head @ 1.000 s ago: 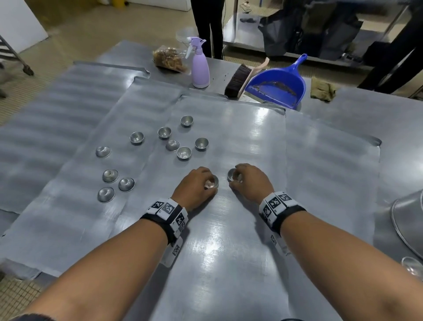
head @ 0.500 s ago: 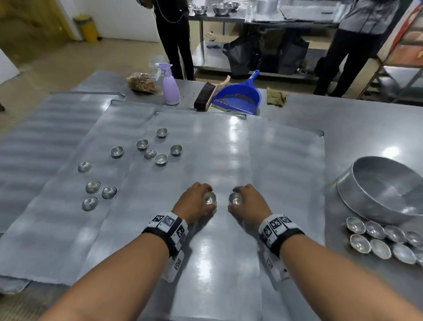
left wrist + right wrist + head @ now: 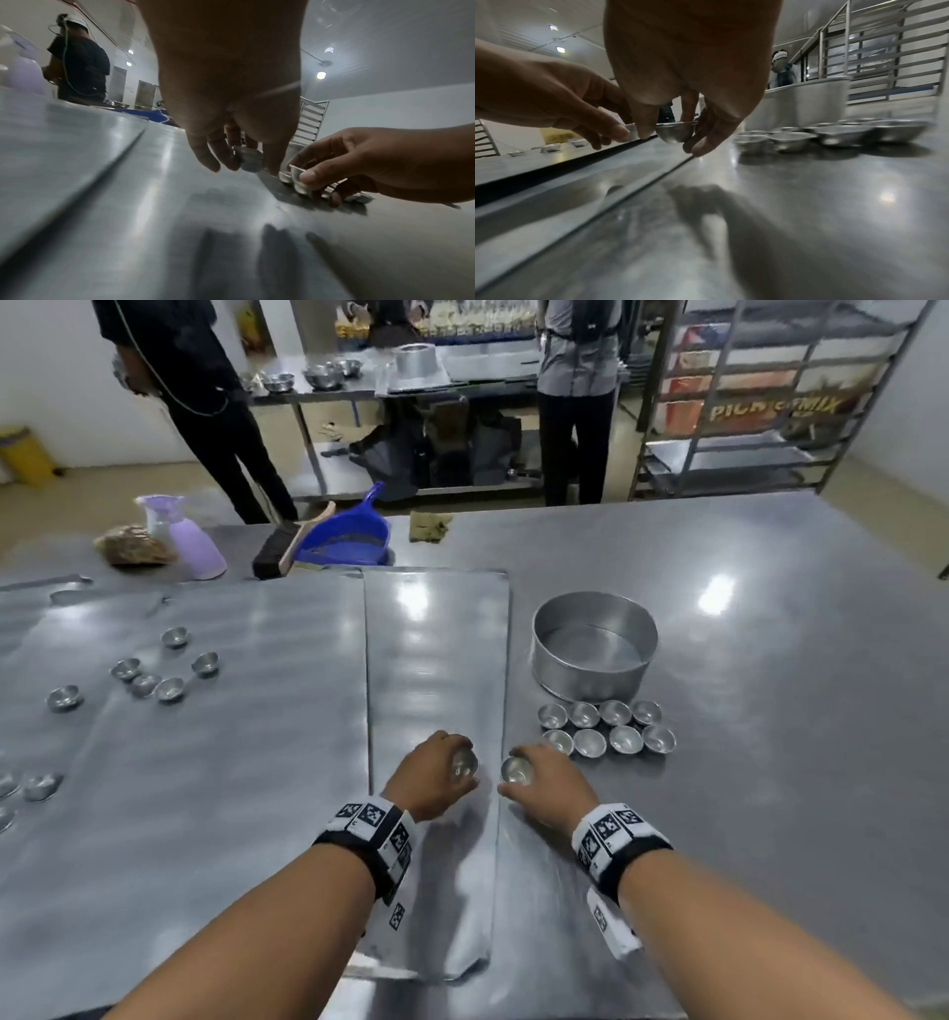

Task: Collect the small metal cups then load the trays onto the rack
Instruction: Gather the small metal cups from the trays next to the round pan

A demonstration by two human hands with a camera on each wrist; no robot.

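Between our curled fingers [image 3: 703,142] we carry two small metal cups: the left hand [image 3: 429,780] pinches one cup [image 3: 464,765], the right hand [image 3: 547,788] another [image 3: 515,770]. We judge collecting half done. Just beyond the right fingertips the gathered cups [image 3: 606,729] sit on the tabletop [image 3: 770,660]; next, set both down beside them, upright.

Grouped cups [image 3: 606,729] sit just before the round pan [image 3: 590,670].

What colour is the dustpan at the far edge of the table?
The dustpan is blue; the head view shows it best.
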